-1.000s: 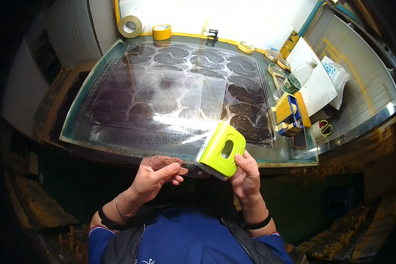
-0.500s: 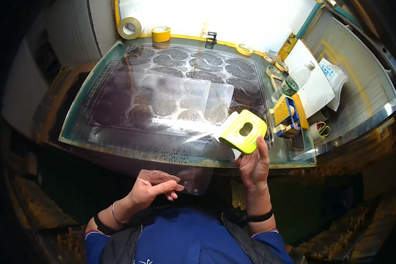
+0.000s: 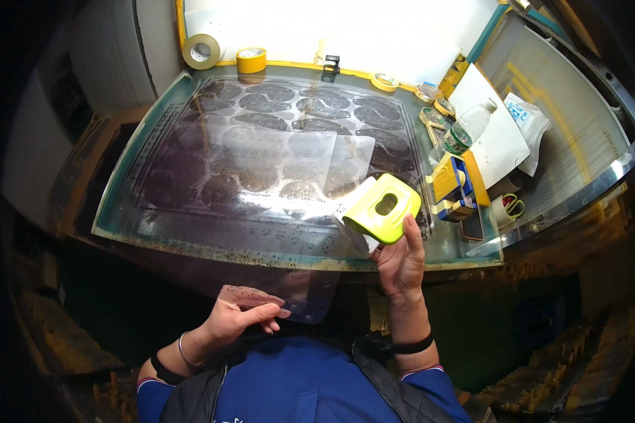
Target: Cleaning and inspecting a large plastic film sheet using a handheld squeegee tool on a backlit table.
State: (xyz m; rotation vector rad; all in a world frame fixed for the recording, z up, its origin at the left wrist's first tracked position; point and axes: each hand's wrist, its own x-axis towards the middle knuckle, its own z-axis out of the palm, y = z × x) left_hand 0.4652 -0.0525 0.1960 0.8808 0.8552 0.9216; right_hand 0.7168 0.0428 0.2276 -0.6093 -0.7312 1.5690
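My left hand [image 3: 236, 314] is closed in a pinch at the near end of a clear film sheet [image 3: 307, 292], which hangs over the table's front edge. Small round marks show near the film's lower corner. In my right hand [image 3: 403, 271] is a lime-green hole punch [image 3: 403, 203], held tilted just above the front right of the glass-topped table [image 3: 127, 224]. Its pale underside faces left, toward the film sheets. On the glass lies a large film [image 3: 264, 121] printed with dark rounded shapes, with smaller translucent sheets [image 3: 271, 149] over it.
Tape rolls [image 3: 251, 60] line the table's back edge beside a black clip [image 3: 331, 64]. Along the right side stand a plastic bottle [image 3: 470, 127], a blue-and-yellow tape dispenser [image 3: 453, 187], a white board [image 3: 497, 141], a white bag [image 3: 531, 127] and a cup with scissors [image 3: 513, 206].
The whole view has shifted slightly. My left hand and the hanging film end sit a little lower. My right hand keeps the hole punch in nearly the same place.
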